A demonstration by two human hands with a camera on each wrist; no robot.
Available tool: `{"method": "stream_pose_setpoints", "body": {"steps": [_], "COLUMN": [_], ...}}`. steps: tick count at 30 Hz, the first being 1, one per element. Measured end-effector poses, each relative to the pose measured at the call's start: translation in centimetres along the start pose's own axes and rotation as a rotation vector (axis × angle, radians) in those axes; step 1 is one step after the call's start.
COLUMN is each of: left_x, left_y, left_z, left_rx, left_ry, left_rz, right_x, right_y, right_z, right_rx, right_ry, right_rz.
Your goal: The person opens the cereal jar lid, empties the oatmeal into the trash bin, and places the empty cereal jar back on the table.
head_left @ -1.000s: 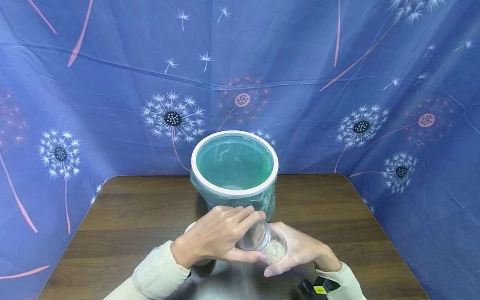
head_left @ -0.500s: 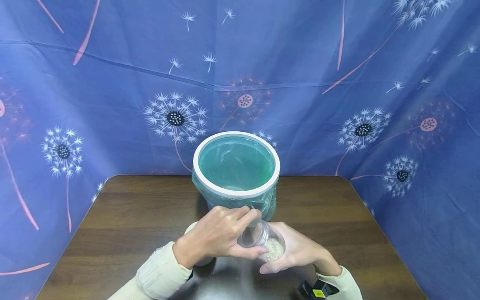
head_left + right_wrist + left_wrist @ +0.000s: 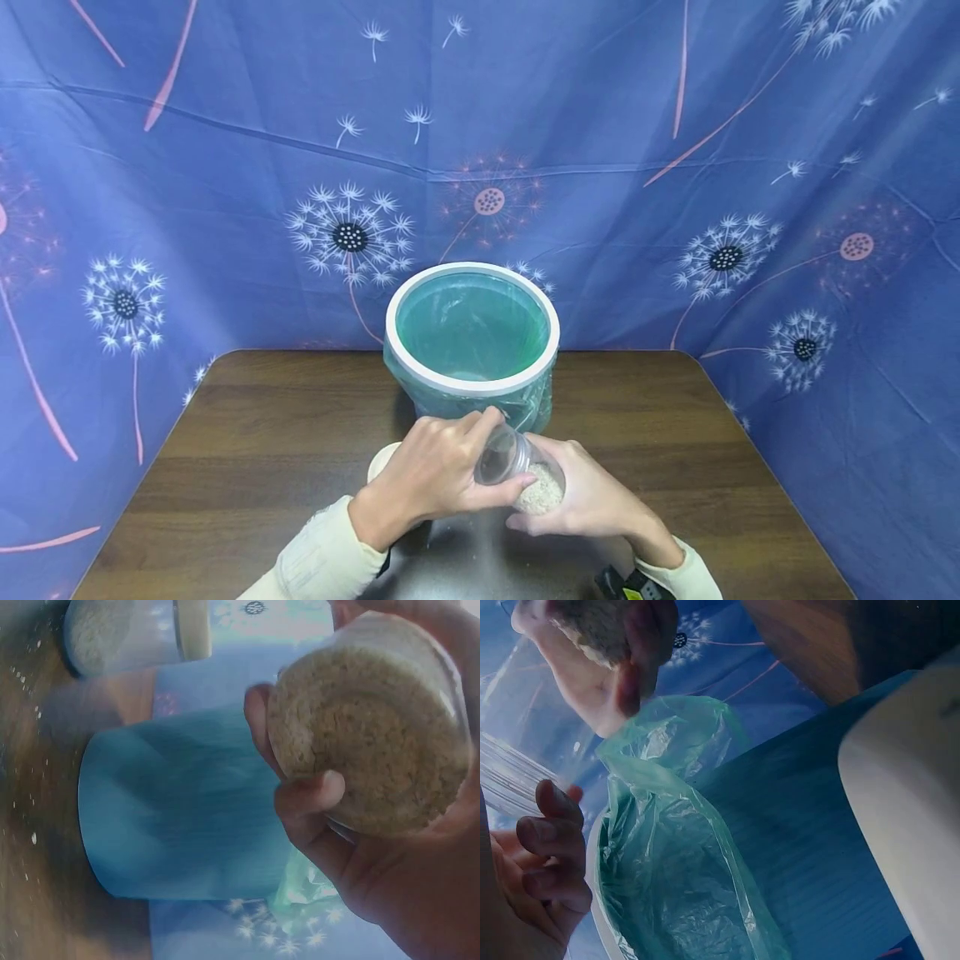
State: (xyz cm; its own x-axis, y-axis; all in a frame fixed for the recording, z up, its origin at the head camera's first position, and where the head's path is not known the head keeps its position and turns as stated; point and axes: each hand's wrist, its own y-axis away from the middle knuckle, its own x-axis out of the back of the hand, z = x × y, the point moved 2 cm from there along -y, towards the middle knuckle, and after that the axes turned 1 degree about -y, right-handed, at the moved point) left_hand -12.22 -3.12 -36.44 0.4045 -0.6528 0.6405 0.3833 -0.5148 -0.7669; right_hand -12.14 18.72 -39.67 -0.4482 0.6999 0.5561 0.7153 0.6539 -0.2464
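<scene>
A clear plastic jar [image 3: 542, 490] with pale rice-like grains in its lower part lies tilted between my hands, its threaded neck towards the left. My right hand [image 3: 588, 500] grips its body from the right; in the right wrist view the fingers curl round the jar's grain-filled base [image 3: 367, 742]. At the neck, my left hand [image 3: 438, 471] holds the jar between thumb and fingers. The left wrist view shows these fingers [image 3: 547, 855] curled beside the threads. Just beyond the hands stands a teal bin [image 3: 471, 387] with a white rim ring and a green plastic liner [image 3: 675, 847].
A second clear jar [image 3: 124, 634] of grains with a beige lid [image 3: 381, 460] stands left of the bin, partly behind my left hand. Scattered grains [image 3: 34, 838] lie on the brown wooden table [image 3: 285, 417]. A blue dandelion-print cloth [image 3: 600, 208] hangs behind.
My right hand and the jar have shifted slightly left and away from me, and the right thumb has moved further under the jar. My left hand stays at the neck.
</scene>
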Motion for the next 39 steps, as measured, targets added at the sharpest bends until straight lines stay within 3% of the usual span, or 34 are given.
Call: {"method": "stream_pose_setpoints", "body": {"steps": [8, 13, 21, 25, 32, 39], "left_x": [-0.4, -0.6, -0.5, -0.6, -0.6, -0.6], "left_y": [0.5, 0.6, 0.6, 0.6, 0.5, 0.4], "left_z": [0.4, 0.5, 0.9, 1.0, 1.1, 1.1], "left_rx": [0.164, 0.247, 0.41, 0.461, 0.483, 0.533], "left_ry": [-0.019, -0.022, -0.056, -0.075, -0.094, -0.046], "left_rz": [-0.001, 0.007, -0.029, -0.056, -0.069, -0.105], "right_x": [-0.5, -0.6, -0.9, -1.1, -1.2, -1.2], "right_y": [0.5, 0.5, 0.3, 0.3, 0.4, 0.6], "right_z": [-0.3, -0.5, -0.6, -0.5, -0.4, -0.2], "right_rx": [-0.036, -0.098, -0.107, -0.109, -0.087, -0.086], "right_ry": [0.303, 0.413, 0.549, 0.574, 0.58, 0.59], "right_rz": [0.215, 0.271, 0.347, 0.365, 0.375, 0.382]}}
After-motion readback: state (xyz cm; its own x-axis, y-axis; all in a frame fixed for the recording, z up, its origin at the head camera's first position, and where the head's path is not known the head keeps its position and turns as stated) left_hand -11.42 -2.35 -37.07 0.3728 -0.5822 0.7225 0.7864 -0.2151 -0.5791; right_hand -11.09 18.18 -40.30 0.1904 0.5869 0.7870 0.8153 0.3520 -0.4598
